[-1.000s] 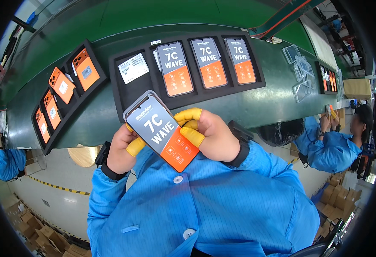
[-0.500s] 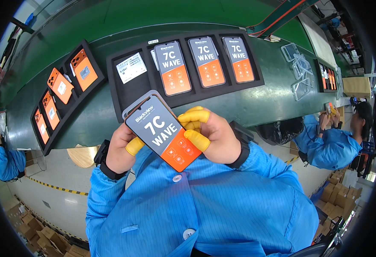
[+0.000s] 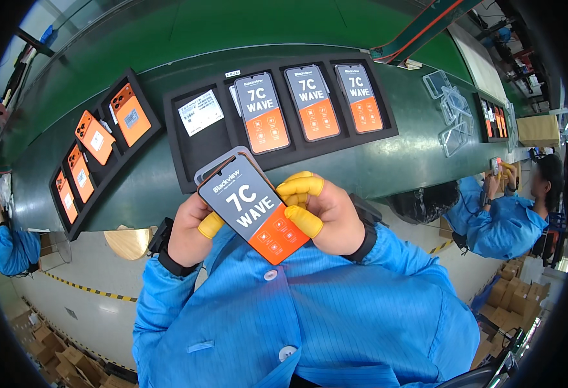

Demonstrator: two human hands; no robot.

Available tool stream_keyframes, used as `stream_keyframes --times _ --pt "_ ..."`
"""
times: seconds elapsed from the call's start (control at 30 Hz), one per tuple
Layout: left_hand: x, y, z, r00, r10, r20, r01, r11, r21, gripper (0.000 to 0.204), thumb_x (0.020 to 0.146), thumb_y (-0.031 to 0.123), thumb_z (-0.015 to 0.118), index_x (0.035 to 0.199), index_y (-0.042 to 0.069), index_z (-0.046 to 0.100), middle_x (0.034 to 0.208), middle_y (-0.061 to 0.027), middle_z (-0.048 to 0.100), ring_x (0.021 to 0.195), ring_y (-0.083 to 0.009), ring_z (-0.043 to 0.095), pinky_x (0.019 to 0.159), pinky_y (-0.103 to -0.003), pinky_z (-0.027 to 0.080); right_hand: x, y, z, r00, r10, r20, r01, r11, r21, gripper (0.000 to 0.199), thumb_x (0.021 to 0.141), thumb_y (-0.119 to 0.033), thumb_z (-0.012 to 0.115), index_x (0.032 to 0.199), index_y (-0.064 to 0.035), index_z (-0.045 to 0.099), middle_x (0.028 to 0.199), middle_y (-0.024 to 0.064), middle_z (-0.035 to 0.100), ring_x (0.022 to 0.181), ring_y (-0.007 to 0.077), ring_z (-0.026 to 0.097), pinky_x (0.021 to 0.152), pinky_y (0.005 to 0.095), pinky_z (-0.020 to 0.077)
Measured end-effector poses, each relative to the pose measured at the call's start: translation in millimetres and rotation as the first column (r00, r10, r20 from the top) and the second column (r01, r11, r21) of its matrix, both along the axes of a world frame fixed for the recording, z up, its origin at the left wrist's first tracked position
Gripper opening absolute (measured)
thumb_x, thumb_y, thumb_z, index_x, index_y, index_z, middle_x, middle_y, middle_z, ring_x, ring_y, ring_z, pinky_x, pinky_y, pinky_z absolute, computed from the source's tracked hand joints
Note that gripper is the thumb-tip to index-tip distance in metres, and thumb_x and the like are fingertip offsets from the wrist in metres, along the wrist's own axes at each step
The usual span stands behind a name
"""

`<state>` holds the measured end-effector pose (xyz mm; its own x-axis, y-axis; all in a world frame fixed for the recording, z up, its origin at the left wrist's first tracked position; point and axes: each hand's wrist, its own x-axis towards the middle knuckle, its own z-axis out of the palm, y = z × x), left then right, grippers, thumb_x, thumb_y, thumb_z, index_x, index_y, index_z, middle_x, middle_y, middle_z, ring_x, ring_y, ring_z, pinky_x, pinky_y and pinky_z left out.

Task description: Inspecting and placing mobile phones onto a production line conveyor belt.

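Hands meet just above the person's blue smock, both closed on one smartphone [image 3: 253, 208] whose screen bears a grey and orange film and faces up toward the camera. The left hand [image 3: 185, 231] grips the phone's left edge from behind, a yellow-capped thumb [image 3: 211, 225] lying along that edge. The right hand [image 3: 330, 216] holds the right edge, with yellow finger cots [image 3: 302, 187] on the digits that curl over the screen's side. The phone sits tilted, its top end pointing up and to the left, away from the body. Beyond the hands, across the green conveyor belt [image 3: 413, 149], lies a black foam tray [image 3: 200, 152]; three more phones [image 3: 262, 111] with the same grey and orange film rest in its slots, and the slot farthest to the left holds a white card [image 3: 200, 112]. Farther out to the left of the left hand, a second black tray [image 3: 106, 161] carries orange-backed phones [image 3: 94, 136]. To the right of the right hand, well apart, clear plastic cases [image 3: 453, 123] lie on the belt, and a co-worker in blue [image 3: 500, 223] sits past them, handling a small item.
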<state>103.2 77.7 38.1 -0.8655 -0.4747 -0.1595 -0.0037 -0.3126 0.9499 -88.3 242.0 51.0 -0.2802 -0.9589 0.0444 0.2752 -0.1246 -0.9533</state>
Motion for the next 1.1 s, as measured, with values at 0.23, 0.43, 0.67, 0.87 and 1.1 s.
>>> stream_keyframes --times 0.23,0.43,0.67,0.87,1.1 --pt "-1 -2 3 0.999 -0.044 -0.008 0.044 0.999 -0.032 0.021 0.095 0.009 0.060 0.116 0.003 0.058 0.109 -0.0036 0.065 0.101 -0.0119 0.061 0.090 -0.029 0.048 1 1 -4 0.997 -0.019 0.075 0.017 1.000 0.022 0.030 0.092 0.008 0.050 0.121 0.0016 0.050 0.113 0.0072 0.054 0.106 0.0155 0.060 0.093 0.0280 0.0473" --pt "1 -4 0 0.996 -0.082 -0.022 0.081 0.995 -0.065 0.022 0.095 0.008 0.059 0.117 0.004 0.057 0.110 -0.0036 0.064 0.101 -0.0115 0.060 0.090 -0.029 0.048 3 2 -6 0.988 -0.006 0.153 -0.003 0.998 0.058 0.030 0.092 0.007 0.050 0.121 0.0017 0.049 0.113 0.0074 0.056 0.108 0.0162 0.060 0.094 0.0292 0.0475" --pt "3 -8 0 0.988 -0.148 -0.041 0.145 0.986 -0.076 0.025 0.095 0.007 0.060 0.119 0.003 0.055 0.113 -0.0050 0.063 0.104 -0.0133 0.060 0.092 -0.030 0.048 4 2 -6 0.990 -0.040 0.137 0.029 0.996 0.081 0.028 0.092 0.007 0.050 0.120 0.0024 0.051 0.112 0.0076 0.056 0.105 0.0158 0.060 0.092 0.0281 0.0481" --pt "0 -9 18 0.977 -0.202 -0.069 0.198 0.978 -0.061 0.034 0.093 0.014 0.065 0.123 0.003 0.053 0.114 -0.0056 0.062 0.106 -0.0150 0.059 0.093 -0.031 0.047 6 2 -6 0.994 -0.091 0.060 0.083 0.989 0.120 0.027 0.092 0.007 0.051 0.119 0.0031 0.052 0.112 0.0076 0.055 0.102 0.0148 0.061 0.090 0.0273 0.0489" --pt "-3 -2 9 0.991 -0.111 -0.070 0.103 0.988 -0.112 0.027 0.096 0.016 0.059 0.118 0.000 0.057 0.110 -0.0050 0.064 0.100 -0.0121 0.059 0.090 -0.030 0.047 -3 -2 14 0.830 -0.070 -0.553 0.152 0.983 0.104 0.031 0.085 0.001 0.066 0.115 -0.0016 0.059 0.103 0.0107 0.059 0.094 0.0167 0.063 0.078 0.0262 0.0517"
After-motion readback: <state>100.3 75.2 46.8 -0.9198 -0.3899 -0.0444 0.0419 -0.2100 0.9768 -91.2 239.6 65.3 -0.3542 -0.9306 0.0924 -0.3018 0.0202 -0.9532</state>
